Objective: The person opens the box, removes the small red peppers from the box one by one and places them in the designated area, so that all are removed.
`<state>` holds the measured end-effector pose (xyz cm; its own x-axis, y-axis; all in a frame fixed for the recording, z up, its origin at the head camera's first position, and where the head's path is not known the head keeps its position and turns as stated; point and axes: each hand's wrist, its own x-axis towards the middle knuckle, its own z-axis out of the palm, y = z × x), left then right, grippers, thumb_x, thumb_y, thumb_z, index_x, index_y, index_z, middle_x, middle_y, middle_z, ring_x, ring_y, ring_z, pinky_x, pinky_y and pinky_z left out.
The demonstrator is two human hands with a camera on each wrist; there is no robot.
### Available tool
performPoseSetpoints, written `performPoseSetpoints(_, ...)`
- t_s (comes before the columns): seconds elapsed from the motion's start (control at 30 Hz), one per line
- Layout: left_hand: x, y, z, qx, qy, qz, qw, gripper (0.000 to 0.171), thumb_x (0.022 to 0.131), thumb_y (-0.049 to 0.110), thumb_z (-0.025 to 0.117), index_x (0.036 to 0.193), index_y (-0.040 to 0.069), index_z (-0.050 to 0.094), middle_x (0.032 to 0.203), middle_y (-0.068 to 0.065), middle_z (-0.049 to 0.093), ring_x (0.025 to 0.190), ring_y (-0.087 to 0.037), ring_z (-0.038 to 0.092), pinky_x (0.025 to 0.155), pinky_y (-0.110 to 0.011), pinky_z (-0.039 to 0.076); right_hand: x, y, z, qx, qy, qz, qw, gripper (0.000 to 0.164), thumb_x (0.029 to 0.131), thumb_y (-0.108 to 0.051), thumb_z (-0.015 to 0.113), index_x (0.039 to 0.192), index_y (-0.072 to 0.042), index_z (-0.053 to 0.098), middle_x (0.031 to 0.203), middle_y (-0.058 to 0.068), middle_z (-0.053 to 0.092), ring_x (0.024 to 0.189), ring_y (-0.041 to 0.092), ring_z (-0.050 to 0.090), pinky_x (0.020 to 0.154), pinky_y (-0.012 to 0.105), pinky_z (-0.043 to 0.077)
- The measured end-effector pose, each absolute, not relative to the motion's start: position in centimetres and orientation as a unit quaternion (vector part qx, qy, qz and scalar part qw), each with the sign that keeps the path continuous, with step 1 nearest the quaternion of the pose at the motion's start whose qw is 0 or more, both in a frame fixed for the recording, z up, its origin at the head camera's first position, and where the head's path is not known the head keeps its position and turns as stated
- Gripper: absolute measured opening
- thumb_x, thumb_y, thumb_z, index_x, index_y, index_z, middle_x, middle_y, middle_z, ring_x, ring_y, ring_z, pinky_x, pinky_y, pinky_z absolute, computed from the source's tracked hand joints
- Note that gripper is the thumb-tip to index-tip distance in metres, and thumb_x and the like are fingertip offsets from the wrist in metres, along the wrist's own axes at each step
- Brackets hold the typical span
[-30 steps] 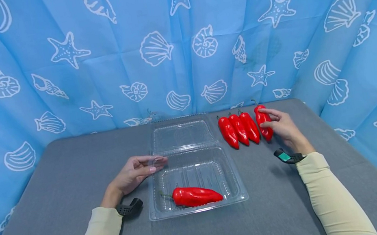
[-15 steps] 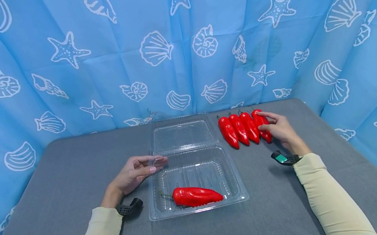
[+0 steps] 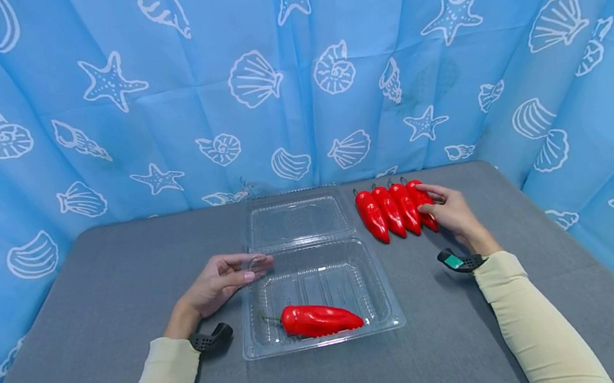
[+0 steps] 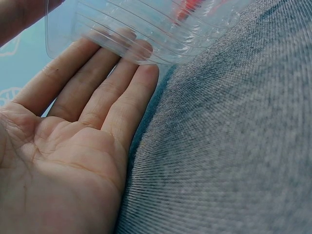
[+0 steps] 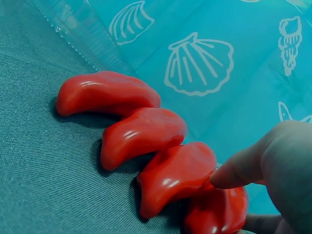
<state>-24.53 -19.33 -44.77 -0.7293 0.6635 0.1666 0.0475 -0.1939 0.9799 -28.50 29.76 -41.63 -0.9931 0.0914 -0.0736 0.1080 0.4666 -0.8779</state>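
In the head view, my right hand [image 3: 455, 211] pinches the rightmost long red pepper [image 3: 430, 223] between thumb and fingers. That pepper [image 5: 222, 209] rests against a row of three similar peppers [image 5: 180, 170]; some fingers are cut off in the right wrist view. My left hand [image 3: 224, 283] is at the left side of a clear plastic clamshell container [image 3: 321, 279]. Its thumb lies over the rim, with the rim between it and the fairly straight fingers [image 4: 119, 95] against the outer wall. Inside the container, a red pepper [image 3: 318, 319] lies sideways near the front wall.
The container's lid [image 3: 296, 221] lies folded back behind its base. A grey cloth covers the table [image 3: 102, 344]. Behind the table's far edge hangs a blue curtain [image 3: 180, 111] with white shells and starfish. The pepper row [image 3: 389, 212] is right of the lid.
My right hand has moved left with the rightmost pepper, closing the gap to the row. The third pepper of the row has shifted slightly left. My left hand and the container look unchanged.
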Motion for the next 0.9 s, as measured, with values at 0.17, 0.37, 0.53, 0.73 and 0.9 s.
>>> performPoseSetpoints(0.17, -24.61, -19.31, -44.86, 0.299, 0.602, 0.709, 0.214, 0.044, 0.095, -0.001, 0.060, 0.135, -0.016, 0.052, 0.139, -0.027, 0.057, 0.132, -0.028, 0.056, 0.111, -0.035, 0.043, -28.43, 29.80, -41.63, 0.052, 0.854, -0.517, 0.005, 0.056, 0.100, -0.007, 0.055, 0.155, -0.007, 0.041, 0.157, 0.029, 0.034, 0.142, 0.045, 0.033, 0.114, 0.058, 0.036)
performPoseSetpoints(0.37, -24.58, -19.33, -44.83, 0.303, 0.602, 0.708, 0.213, 0.044, 0.095, -0.001, 0.060, 0.135, -0.016, 0.052, 0.139, -0.027, 0.058, 0.132, -0.028, 0.056, 0.112, -0.035, 0.043, -28.34, 29.83, -41.49, 0.047, 0.852, -0.521, 0.008, 0.057, 0.101, -0.008, 0.054, 0.156, -0.007, 0.040, 0.158, 0.028, 0.033, 0.141, 0.045, 0.033, 0.113, 0.056, 0.037)
performPoseSetpoints(0.53, -24.59, -19.33, -44.82, 0.301, 0.598, 0.711, 0.215, 0.044, 0.094, -0.001, 0.060, 0.135, -0.016, 0.053, 0.139, -0.025, 0.059, 0.132, -0.028, 0.056, 0.112, -0.035, 0.043, -28.30, 29.74, -41.28, 0.052, 0.853, -0.520, 0.009, 0.058, 0.100, -0.008, 0.054, 0.156, -0.008, 0.038, 0.158, 0.027, 0.033, 0.140, 0.043, 0.035, 0.111, 0.054, 0.040)
performPoseSetpoints(0.73, -24.61, -19.35, -44.78, 0.301, 0.597, 0.712, 0.216, 0.043, 0.095, -0.001, 0.060, 0.135, -0.014, 0.053, 0.139, -0.024, 0.059, 0.132, -0.027, 0.056, 0.112, -0.036, 0.043, -28.33, 29.60, -41.08, 0.061, 0.855, -0.515, 0.009, 0.059, 0.100, -0.008, 0.055, 0.156, -0.007, 0.038, 0.157, 0.026, 0.035, 0.140, 0.042, 0.036, 0.108, 0.049, 0.042)
performPoseSetpoints(0.9, -24.51, -19.34, -44.64, 0.301, 0.595, 0.713, 0.217, 0.043, 0.095, -0.001, 0.059, 0.136, -0.014, 0.054, 0.138, -0.024, 0.060, 0.132, -0.027, 0.056, 0.112, -0.035, 0.043, -28.30, 29.52, -40.98, 0.059, 0.858, -0.510, -0.005, 0.057, 0.100, -0.009, 0.054, 0.155, -0.004, 0.038, 0.155, 0.027, 0.037, 0.139, 0.044, 0.038, 0.111, 0.054, 0.041)
